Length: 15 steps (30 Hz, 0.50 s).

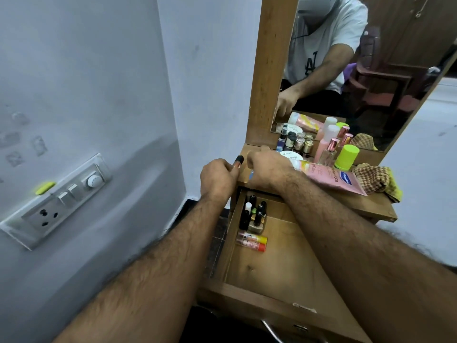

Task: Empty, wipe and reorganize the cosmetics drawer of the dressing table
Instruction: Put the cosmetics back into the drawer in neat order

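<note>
Left hand (217, 178) curled round a small nail-polish bottle (238, 162) with a black cap, held up just beside the left edge of the dressing-table top (371, 206). Right hand (268, 169) lying palm-down on that top, fingers bent toward the back left corner near the mirror frame (269, 70); whether anything is pinched under them, impossible to tell. Drawer (272, 271) pulled out below, mostly bare wood, with a cluster of black-capped polish bottles (254, 214) standing in the far left corner and two lip-balm tubes (251, 241) with yellow and orange caps lying side by side just in front of them. On the top, right of the right hand: a white round jar (291, 157), a pink tube (331, 178) lying flat, pink-capped spray bottles (330, 149), a bottle with a lime-green cap (346, 157), small glittery bottles (300, 143) against the mirror (371, 70), and a checked yellow-and-brown cloth (378, 179) bunched at the far right. On the left wall, a switch panel (57, 201) with a socket and a dial.
</note>
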Motion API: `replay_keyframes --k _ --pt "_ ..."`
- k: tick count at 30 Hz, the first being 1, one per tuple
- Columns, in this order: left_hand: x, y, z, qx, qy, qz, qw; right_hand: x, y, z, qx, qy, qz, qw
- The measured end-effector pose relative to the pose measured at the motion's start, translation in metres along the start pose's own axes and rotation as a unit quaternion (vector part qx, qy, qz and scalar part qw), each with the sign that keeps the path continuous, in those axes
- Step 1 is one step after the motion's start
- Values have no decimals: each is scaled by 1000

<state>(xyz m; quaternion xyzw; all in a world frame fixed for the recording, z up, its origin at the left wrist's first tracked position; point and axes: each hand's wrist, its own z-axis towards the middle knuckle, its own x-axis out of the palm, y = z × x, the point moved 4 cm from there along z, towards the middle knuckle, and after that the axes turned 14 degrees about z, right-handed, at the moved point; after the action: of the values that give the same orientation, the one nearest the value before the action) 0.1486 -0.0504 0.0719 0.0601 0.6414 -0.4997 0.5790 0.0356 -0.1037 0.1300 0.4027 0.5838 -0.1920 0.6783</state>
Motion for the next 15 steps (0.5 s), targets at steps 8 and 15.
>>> replay_keyframes --k 8,15 --pt "-7 28 -56 -27 36 -81 996 35 -15 -82 55 30 104 993" --pt "-6 35 -108 -35 62 -62 996 100 -53 -130 135 79 153 976"
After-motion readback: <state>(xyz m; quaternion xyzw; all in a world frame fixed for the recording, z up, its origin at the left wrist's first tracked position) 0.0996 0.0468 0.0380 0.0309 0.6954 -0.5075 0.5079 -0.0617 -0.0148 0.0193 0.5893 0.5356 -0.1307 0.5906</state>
